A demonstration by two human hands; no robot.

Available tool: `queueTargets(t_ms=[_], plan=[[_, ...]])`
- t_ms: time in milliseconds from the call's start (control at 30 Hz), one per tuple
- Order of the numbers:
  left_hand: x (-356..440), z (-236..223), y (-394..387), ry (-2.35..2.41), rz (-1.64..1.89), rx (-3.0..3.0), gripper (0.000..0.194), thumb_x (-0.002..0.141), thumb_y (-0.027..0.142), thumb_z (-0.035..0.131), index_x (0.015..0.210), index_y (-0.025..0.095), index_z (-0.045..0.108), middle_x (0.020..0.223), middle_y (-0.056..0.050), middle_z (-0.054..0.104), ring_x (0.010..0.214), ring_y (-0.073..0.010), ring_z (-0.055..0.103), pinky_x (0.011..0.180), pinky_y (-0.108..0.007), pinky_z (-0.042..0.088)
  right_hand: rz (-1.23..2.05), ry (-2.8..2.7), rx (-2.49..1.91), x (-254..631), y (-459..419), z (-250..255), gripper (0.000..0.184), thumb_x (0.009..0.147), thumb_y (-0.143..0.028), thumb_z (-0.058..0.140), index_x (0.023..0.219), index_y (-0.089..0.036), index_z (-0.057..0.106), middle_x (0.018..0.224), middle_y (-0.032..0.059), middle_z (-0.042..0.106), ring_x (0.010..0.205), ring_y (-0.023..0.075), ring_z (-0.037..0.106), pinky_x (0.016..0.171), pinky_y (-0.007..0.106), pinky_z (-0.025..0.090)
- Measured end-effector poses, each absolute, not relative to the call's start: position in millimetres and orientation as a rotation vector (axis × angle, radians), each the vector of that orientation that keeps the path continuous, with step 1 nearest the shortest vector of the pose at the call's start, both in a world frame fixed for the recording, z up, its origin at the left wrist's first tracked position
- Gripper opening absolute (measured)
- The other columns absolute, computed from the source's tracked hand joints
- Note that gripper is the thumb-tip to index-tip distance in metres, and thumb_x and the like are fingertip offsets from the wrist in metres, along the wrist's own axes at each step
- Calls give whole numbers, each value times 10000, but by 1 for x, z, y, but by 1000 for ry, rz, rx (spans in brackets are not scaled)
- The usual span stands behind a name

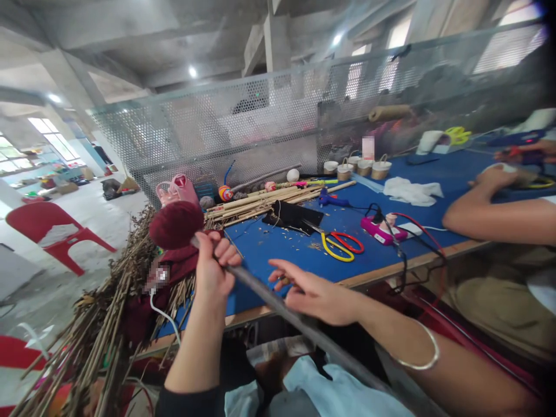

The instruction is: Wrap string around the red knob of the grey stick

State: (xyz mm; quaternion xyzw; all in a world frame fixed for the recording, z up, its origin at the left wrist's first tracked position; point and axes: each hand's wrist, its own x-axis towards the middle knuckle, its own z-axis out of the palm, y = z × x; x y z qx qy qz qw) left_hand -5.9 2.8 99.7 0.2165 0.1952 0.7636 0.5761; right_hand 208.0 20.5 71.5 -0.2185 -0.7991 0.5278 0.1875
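My left hand [215, 263] is closed around the upper end of a long grey rod [256, 289], which slants down to the right across my lap. Just behind the rod's tip sits a dark red ball of yarn [176, 226]. My right hand [319, 292] is beside the rod, with its index finger stretched out and the other fingers loosely bent. Whether its palm touches the rod is hidden. Scissors [343, 246] with one yellow and one red handle lie on the blue table [260, 249] beyond my hands, beside a black cloth [295, 215].
Dry stalks [104, 318] are heaped at the left. Thin wooden sticks [252, 204], a blue glue gun [332, 198], a magenta power strip [382, 230] with cables and small pots [364, 168] lie farther back. A co-worker's arm [482, 211] rests at the right. A mesh screen [217, 133] backs the table.
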Motion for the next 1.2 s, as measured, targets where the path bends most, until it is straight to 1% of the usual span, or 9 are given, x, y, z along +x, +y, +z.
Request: queueTargets(t_ms=[133,267,433,567,733,833,967,1067,1200], plan=[[-55,132,25,398,1949,417,465,788,592,559,633,182,404,414,115,322,305,-8,316,333,-123,287,1563,-1920,-644,251,58,82,663,869,-666,309,1247,-140,453,1193,171,572,1070,233,590,898,383,473],[-86,135,29,391,2112,388,494,816,601,513,598,186,359,380,112,334,292,-10,316,330,-134,289,1119,-1457,-811,301,87,86,620,894,-654,161,1040,-185,539,1026,140,650,1007,241,631,922,415,466],[-96,125,12,389,2156,348,500,880,610,364,610,189,357,372,102,353,294,-17,327,333,-135,302,650,-1704,-1000,319,72,64,542,887,-614,335,1101,-166,552,1082,144,649,1028,248,617,937,405,455],[-95,129,4,440,2147,353,516,885,628,288,613,191,335,377,98,358,305,-22,341,340,-138,310,300,-2234,-1106,293,46,42,660,730,-529,650,1267,-175,504,1285,138,567,1176,295,531,982,429,407],[-86,135,-1,503,2179,420,518,877,637,298,619,190,338,379,103,367,296,-20,325,329,-150,288,42,-2359,-1439,266,44,28,120,804,-254,558,810,-172,645,844,81,699,836,235,646,701,311,430],[-81,136,-4,525,2181,469,523,871,640,333,609,187,340,364,104,336,287,-17,308,322,-150,271,109,-2435,-1530,261,50,21,147,800,-236,524,709,-180,624,735,62,692,714,204,645,589,274,354],[-82,136,-4,590,2198,444,513,878,619,357,603,187,357,358,105,333,277,-21,287,321,-155,267,232,-2493,-1518,262,47,21,190,839,-291,507,746,-182,633,770,78,696,760,229,652,629,293,385],[-83,135,-1,547,2166,461,491,866,602,423,606,188,375,366,105,337,281,-20,288,321,-148,258,305,-2547,-1391,264,35,32,376,741,-469,637,986,-183,653,1053,141,674,989,318,617,798,407,446],[-61,131,4,386,2075,511,453,846,560,509,613,183,413,390,105,354,303,-17,320,345,-129,291,272,-2439,-1202,255,12,50,825,640,-484,722,1364,-198,448,1431,162,424,1310,356,389,1040,526,320]])
